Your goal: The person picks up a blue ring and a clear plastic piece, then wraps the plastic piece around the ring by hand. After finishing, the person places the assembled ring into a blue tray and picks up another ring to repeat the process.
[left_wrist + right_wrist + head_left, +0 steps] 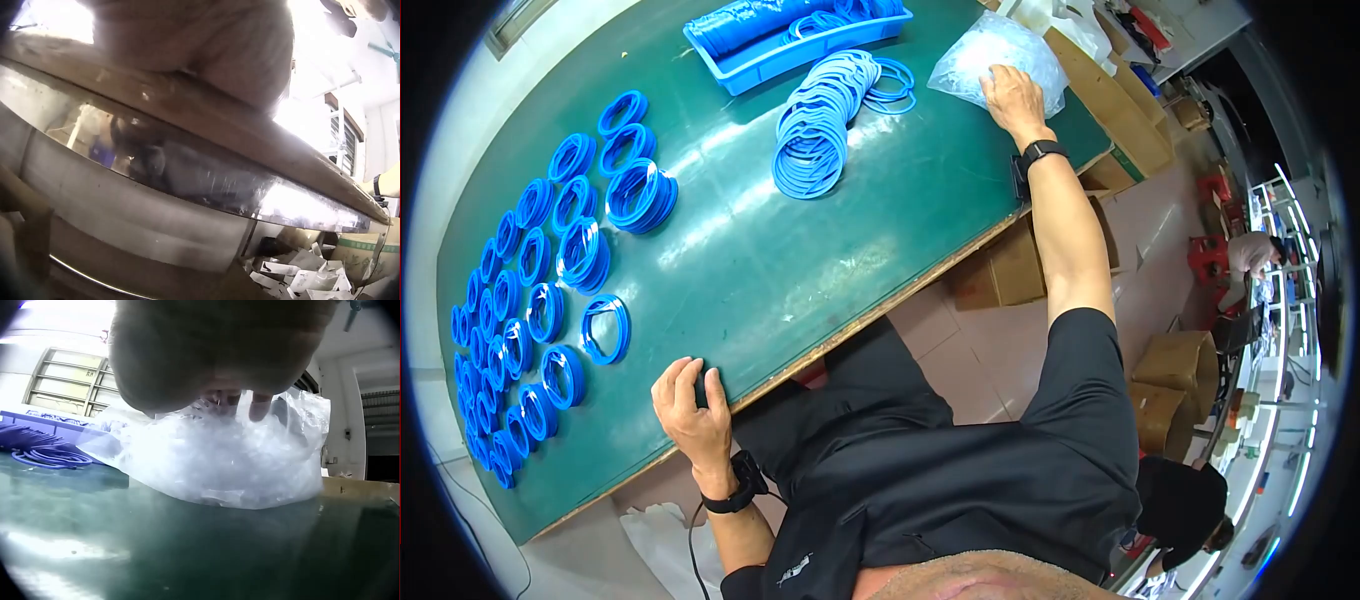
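Note:
My right hand is over a clear plastic bag of whitish contents at the table's far right. Its fingers reach down onto the crumpled plastic at the top, with some fingertips hidden. My left hand rests at the table's near edge, fingers bent, with a small black object between thumb and fingers. In the left wrist view only the underside of that hand shows, above the table edge. Nearest to it on the table is a blue coiled ring bundle.
Many blue ring bundles stand in rows on the left of the green table. A fanned pile of blue rings lies mid-table, near a blue tray of blue material. Cardboard boxes stand below the right edge.

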Tool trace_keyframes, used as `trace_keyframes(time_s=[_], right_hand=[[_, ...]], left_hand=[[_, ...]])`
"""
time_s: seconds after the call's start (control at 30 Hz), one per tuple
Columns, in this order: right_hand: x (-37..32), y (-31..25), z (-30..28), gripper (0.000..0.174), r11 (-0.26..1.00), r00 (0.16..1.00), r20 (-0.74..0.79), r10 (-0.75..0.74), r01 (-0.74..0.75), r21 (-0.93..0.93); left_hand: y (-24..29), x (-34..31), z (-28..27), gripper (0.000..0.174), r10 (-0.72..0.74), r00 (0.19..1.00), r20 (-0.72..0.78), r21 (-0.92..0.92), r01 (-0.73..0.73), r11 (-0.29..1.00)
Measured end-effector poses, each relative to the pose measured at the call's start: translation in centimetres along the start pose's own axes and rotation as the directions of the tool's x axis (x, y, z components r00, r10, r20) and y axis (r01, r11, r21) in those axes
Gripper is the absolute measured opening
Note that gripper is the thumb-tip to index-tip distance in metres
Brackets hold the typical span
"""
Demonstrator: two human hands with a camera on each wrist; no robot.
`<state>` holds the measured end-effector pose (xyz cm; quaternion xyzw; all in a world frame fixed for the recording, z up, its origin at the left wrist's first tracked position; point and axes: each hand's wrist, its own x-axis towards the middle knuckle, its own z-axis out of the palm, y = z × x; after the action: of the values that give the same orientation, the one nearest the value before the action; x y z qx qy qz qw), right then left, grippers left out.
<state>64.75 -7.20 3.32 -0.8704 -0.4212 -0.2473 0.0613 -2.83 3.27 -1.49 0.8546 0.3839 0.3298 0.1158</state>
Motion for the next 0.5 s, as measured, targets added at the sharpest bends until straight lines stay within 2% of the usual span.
trace_keyframes(time_s=[0.1, 0.27, 0.37, 0.4, 0.5], right_hand=[[0.4, -0.2, 0.6, 0.051, 0.994, 0.993, 0.084, 0.078, -0.071, -0.077], [1.2, 0.7, 0.3, 0.066, 0.99, 0.981, 0.135, 0.141, -0.14, -0.018], [1.7, 2.5, 1.5, 0.068, 0.99, 0.993, -0.033, 0.116, -0.113, 0.082], [1.6, 2.7, 1.5, 0.068, 0.991, 0.994, -0.029, 0.108, -0.105, 0.089], [0.7, 2.0, -0.9, 0.068, 0.97, 0.979, -0.156, 0.13, -0.094, 0.222]], left_hand=[[0.0, 0.1, 0.1, 0.021, -0.005, 1.0, 0.002, 0.008, 0.005, 1.0], [0.3, 0.1, 0.0, 0.021, -0.007, 1.0, -0.006, 0.015, 0.008, 1.0], [0.2, 0.1, 0.1, 0.022, -0.015, 1.0, -0.015, 0.02, 0.015, 1.0], [0.2, 0.0, 0.1, 0.023, -0.01, 1.0, -0.018, 0.017, 0.01, 1.0], [0.5, 0.1, -0.1, 0.021, -0.014, 1.0, -0.021, 0.026, 0.015, 1.0]])
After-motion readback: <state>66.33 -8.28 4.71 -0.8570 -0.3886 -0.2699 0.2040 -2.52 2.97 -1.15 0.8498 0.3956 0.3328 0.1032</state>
